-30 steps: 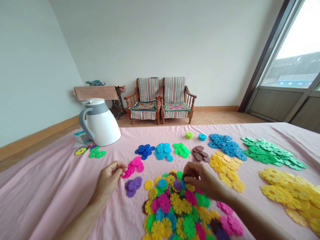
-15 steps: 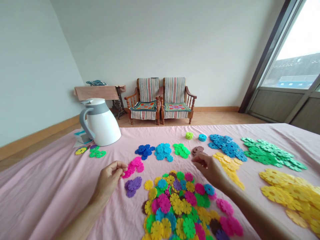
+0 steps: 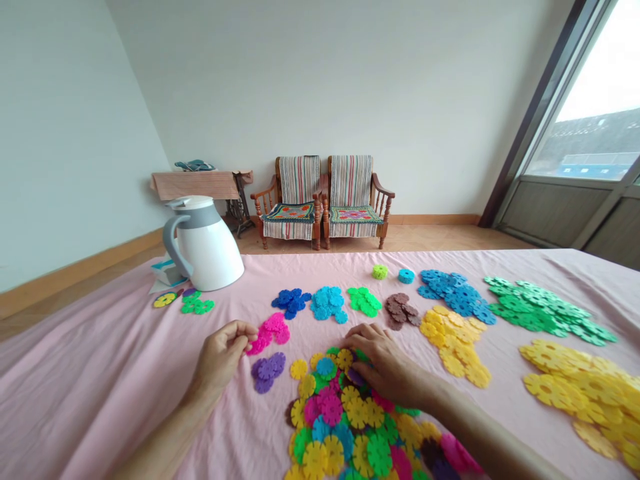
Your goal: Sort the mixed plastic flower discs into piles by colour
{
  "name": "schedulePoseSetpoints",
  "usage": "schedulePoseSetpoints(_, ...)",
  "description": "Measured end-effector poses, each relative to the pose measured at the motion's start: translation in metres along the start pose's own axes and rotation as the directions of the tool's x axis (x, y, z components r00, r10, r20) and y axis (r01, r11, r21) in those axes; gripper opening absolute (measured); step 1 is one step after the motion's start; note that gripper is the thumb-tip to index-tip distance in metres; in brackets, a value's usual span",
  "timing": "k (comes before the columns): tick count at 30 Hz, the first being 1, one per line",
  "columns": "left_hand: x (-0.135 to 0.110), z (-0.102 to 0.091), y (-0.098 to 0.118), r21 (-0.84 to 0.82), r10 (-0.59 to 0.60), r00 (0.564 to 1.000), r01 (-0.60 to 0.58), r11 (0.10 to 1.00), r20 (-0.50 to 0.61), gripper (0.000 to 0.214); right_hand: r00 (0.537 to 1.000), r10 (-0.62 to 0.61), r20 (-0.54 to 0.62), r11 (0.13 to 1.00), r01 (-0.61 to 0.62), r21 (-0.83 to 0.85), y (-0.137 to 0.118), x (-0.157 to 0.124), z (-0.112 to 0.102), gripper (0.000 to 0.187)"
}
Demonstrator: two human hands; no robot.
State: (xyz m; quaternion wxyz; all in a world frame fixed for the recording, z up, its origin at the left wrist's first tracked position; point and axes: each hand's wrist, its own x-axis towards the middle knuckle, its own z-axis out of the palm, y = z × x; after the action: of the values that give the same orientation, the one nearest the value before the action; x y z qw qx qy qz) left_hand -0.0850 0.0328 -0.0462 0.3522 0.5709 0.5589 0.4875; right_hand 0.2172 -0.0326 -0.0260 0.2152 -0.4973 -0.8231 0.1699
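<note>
My left hand is beside the left edge of a small pile of pink flower-shaped plastic discs. Its thumb and fingers are pinched together, and what may be between them is hidden. Just below lies a group of purple discs. My right hand reaches over the top of a large heap of mixed-colour discs, palm down. Its fingers are bent and slightly apart, with the fingertips on the discs at the heap's upper edge. No disc shows held in it.
Sorted piles lie beyond: dark blue, light blue, green, brown and yellow discs. Larger discs spread at right. A white jug stands at back left on the pink cloth.
My right hand has moved left and toward me, from the brown pile onto the mixed heap, uncovering the brown discs. My left hand has stayed by the pink pile.
</note>
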Motion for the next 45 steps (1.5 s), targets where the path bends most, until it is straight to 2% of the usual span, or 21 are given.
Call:
schedulePoseSetpoints(9, 0.0, 0.0, 0.001, 0.012, 0.008, 1.0, -0.008, 1.0, -0.003, 0.018, 0.973, 0.108, -0.205, 0.992, -0.09, 0.093, 0.009, -0.001, 0.018, 0.018)
schedulePoseSetpoints(13, 0.0, -0.001, 0.002, 0.016, 0.01, 1.0, -0.01, 1.0, 0.0, 0.018, 0.964, 0.141, -0.226, 0.977, -0.098, 0.191, 0.009, -0.003, 0.015, 0.009)
schedulePoseSetpoints(16, -0.001, -0.001, 0.003, 0.026, 0.009, 1.0, -0.009, 1.0, -0.003, 0.018, 0.951, 0.198, -0.239, 0.963, -0.143, 0.228, 0.02, -0.003, 0.006, 0.005)
schedulePoseSetpoints(18, -0.001, 0.0, 0.004, 0.027, 0.01, 1.0, -0.01, 1.0, -0.003, 0.018, 0.915, 0.267, -0.303, 0.959, -0.221, 0.178, 0.034, -0.004, -0.004, 0.007)
schedulePoseSetpoints(22, -0.001, 0.0, 0.004, 0.017, 0.019, 1.0, -0.02, 1.0, 0.003, 0.017, 0.795, 0.388, -0.467, 0.917, -0.384, 0.108, 0.066, -0.011, -0.025, 0.013)
schedulePoseSetpoints(24, -0.001, 0.001, 0.003, 0.015, 0.022, 1.0, -0.023, 1.0, 0.007, 0.017, 0.751, 0.413, -0.516, 0.897, -0.433, 0.088, 0.077, -0.014, -0.031, 0.015)
schedulePoseSetpoints(26, -0.001, 0.001, 0.003, 0.012, 0.019, 1.0, -0.019, 1.0, 0.007, 0.017, 0.727, 0.41, -0.55, 0.89, -0.452, 0.066, 0.081, -0.016, -0.034, 0.019)
schedulePoseSetpoints(28, -0.001, 0.001, 0.004, 0.01, 0.013, 1.0, -0.013, 1.0, 0.006, 0.017, 0.742, 0.383, -0.551, 0.901, -0.431, 0.045, 0.077, -0.015, -0.03, 0.021)
schedulePoseSetpoints(30, -0.002, 0.001, 0.004, 0.012, 0.013, 1.0, -0.013, 1.0, 0.001, 0.017, 0.804, 0.328, -0.496, 0.932, -0.361, 0.032, 0.066, -0.012, -0.023, 0.018)
schedulePoseSetpoints(33, -0.001, 0.0, 0.004, 0.023, 0.016, 1.0, -0.016, 1.0, -0.002, 0.017, 0.917, 0.219, -0.333, 0.974, -0.226, 0.016, 0.045, -0.01, -0.01, 0.013)
schedulePoseSetpoints(35, -0.001, 0.0, 0.004, 0.029, 0.018, 1.0, -0.018, 0.999, 0.002, 0.017, 0.95, 0.176, -0.258, 0.982, -0.186, -0.013, 0.033, -0.009, -0.002, 0.01)
schedulePoseSetpoints(40, -0.001, 0.001, 0.004, 0.022, 0.014, 1.0, -0.014, 1.0, 0.003, 0.018, 0.953, 0.175, -0.245, 0.979, -0.194, -0.055, 0.025, -0.008, 0.007, 0.006)
schedulePoseSetpoints(45, -0.002, 0.001, 0.006, 0.011, 0.011, 1.0, -0.011, 1.0, -0.008, 0.017, 0.926, 0.288, -0.244, 0.956, -0.266, 0.121, 0.034, -0.002, 0.002, 0.008)
